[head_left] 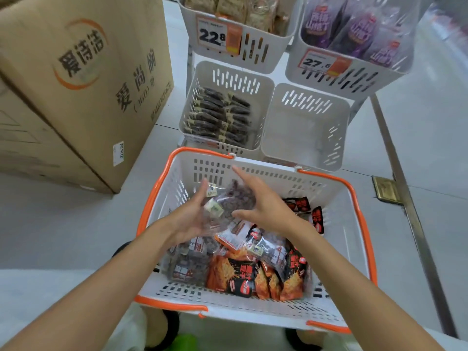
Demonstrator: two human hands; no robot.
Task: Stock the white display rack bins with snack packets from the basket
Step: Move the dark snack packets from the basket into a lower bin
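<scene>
Progress: partial. Four bins of the white display rack are in view. The upper left bin holds tan packets behind a 22.8 price tag. The upper right bin holds purple packets behind a 27.6 tag. The lower left bin carries rows of dark packets across its bottom, with room above them. The lower right bin shows only bare white plastic inside.

The basket sits on the floor just in front of the lower bins. It is well stocked: orange and black packets stand along its near side, and clear packets of dark snack are heaped at the centre.

Both hands are over the basket with one clear packet of dark snack between them, raised above the heap and not yet past the basket rim. The right hand is spread, fingers straight and thumb stretched toward the packet. The left hand is blurred. Its fingers appear extended against the packet's left side, but whether the thumb pinches it cannot be told.

Assessment: the work is nearer its start than its end. One lower bin needs filling, most of the basket load is unplaced, and the packet in hand has yet to reach a bin. A large cardboard box stands to the left of the rack.
</scene>
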